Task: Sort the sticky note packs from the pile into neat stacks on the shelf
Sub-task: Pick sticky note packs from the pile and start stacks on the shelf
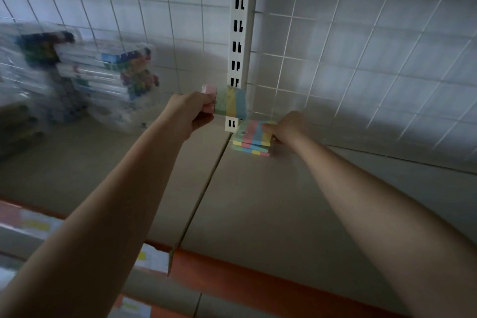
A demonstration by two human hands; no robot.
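My left hand (189, 113) grips a sticky note pack (228, 103) with pink, green, yellow and blue stripes, held in the air in front of the white slotted upright (238, 41). Just right of the upright, a small stack of striped sticky note packs (251, 141) lies at the back of the beige shelf (258, 201). My right hand (286, 126) holds the top pack of that stack by its right edge, thumb on top. How its other fingers lie is hidden behind the stack.
Clear plastic packs of coloured markers (121, 85) are piled at the back left of the shelf. A white wire grid (335, 64) backs the shelf against tiles. An orange strip (258, 281) with price labels runs along the shelf's front edge.
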